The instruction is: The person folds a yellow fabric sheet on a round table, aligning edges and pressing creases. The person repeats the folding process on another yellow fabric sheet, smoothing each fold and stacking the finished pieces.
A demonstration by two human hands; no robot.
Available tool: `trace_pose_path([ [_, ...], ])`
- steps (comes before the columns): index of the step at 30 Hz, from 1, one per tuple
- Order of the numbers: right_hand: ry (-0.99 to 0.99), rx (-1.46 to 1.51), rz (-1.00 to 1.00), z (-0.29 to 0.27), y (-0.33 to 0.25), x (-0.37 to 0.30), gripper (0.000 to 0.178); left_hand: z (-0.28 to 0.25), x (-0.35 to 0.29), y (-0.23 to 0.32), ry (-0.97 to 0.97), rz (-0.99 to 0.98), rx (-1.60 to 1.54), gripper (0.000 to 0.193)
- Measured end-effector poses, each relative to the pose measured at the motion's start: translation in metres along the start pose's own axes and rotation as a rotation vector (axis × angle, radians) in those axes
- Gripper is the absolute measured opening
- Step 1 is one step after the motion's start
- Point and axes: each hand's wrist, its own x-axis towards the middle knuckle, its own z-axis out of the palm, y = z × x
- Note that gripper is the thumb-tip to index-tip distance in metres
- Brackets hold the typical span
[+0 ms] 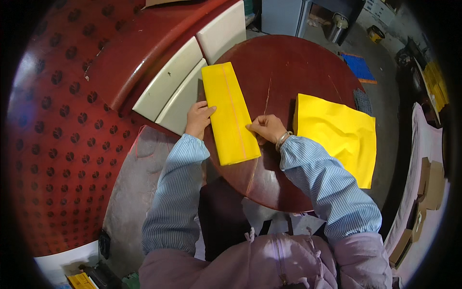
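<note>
A long, flat yellow bundle (228,115), folded or stacked with a thin pinkish line running lengthwise, lies at a slant across the left part of the round red table. Its left edge is gripped by my left hand (199,119), thumb on top and the other fingers partly hidden. At the lower right edge, my right hand (268,129) pinches the bundle between thumb and bent fingers. Just right of that hand and partly behind my forearm lies a wide yellow sheet or stack of sheets (337,132), its surface rippled.
The glossy round table (279,53) has thin cracks. Cream drawers (175,84) of a red cabinet stand against its left side. A blue mat (358,67) lies on the floor beyond the table's right edge. Open cardboard boxes (430,185) sit at far right.
</note>
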Motion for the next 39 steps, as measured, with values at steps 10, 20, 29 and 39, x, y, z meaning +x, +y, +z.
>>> trace_pose_path([
  [10,0.039,-0.092,0.042,0.0,-0.013,-0.011,0.03,-0.011,-0.06,-0.007,-0.037,-0.047,0.212,0.049],
  [20,0.109,-0.103,0.073,-0.002,-0.022,-0.021,0.026,-0.007,-0.06,-0.011,0.032,0.008,0.398,0.046],
  [29,0.153,-0.144,0.073,0.001,-0.021,-0.027,0.027,-0.01,-0.093,-0.018,-0.011,0.035,0.39,0.045],
  [39,0.116,-0.065,0.084,0.003,-0.014,-0.034,0.029,-0.012,-0.1,-0.027,-0.029,-0.02,0.356,0.036],
])
